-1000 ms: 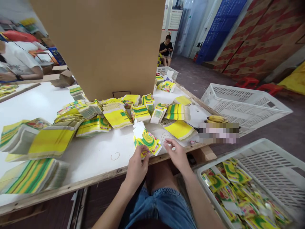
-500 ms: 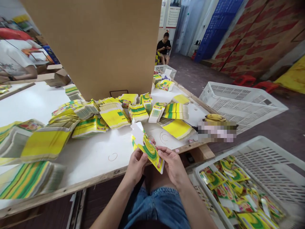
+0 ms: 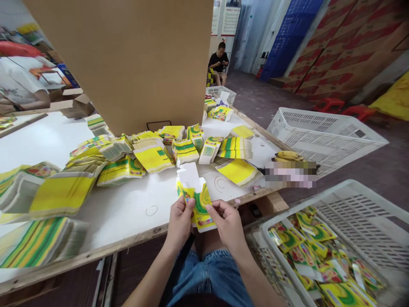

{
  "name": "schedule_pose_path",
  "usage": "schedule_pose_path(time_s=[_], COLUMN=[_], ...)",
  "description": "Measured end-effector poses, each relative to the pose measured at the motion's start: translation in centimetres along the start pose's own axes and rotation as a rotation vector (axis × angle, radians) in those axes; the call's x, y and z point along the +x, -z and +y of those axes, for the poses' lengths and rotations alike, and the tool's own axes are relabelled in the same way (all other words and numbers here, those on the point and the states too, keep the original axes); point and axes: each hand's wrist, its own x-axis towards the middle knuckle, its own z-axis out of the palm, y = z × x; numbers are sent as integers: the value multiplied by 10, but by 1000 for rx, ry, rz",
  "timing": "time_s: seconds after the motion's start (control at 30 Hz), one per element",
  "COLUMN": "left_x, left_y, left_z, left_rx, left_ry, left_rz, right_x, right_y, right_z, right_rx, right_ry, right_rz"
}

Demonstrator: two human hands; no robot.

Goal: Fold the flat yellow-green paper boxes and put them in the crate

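Between my hands is a yellow and green printed carton [image 3: 202, 200], its white end flap standing up on the far side. My left hand [image 3: 181, 215] pinches its left edge, thumb on top. My right hand [image 3: 227, 219] grips the right edge, with thumb and fingers closed on the card. The carton is over the front edge of the white table [image 3: 128, 213]. Beyond it lie several stacks of flat yellow cartons [image 3: 153, 155], and more cartons [image 3: 238, 170] rest to the right.
A white crate [image 3: 348, 187] full of yellow cartons [image 3: 319, 256] stands at my right, another white crate [image 3: 319, 128] behind it. Bananas [image 3: 289, 156] lie at the table's right edge. A big cardboard box [image 3: 137, 64] stands on the table. Two people sit farther away.
The carton has turned so its printed front and white flap face me more squarely. Both hands have shifted their hold along its edges.
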Motion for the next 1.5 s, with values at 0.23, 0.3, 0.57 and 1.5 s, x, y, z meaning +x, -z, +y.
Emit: schedule_pose_path(time_s=[0.23,0.3,0.57,1.5], left_x=[-10,-12,-17,-15], left_y=[10,13,16,18], left_z=[20,27,39,19], left_rx=[139,148,13,108], left_ry=[-33,5,155,114], left_rz=[-178,-277,-440,-423], right_x=[1,3,6,11], right_y=[7,10,22,23], right_z=[-12,-18,-37,-31], right_rx=[-14,5,-140,-568], right_ry=[100,110,141,72], right_rz=[-131,-199,-372,-232])
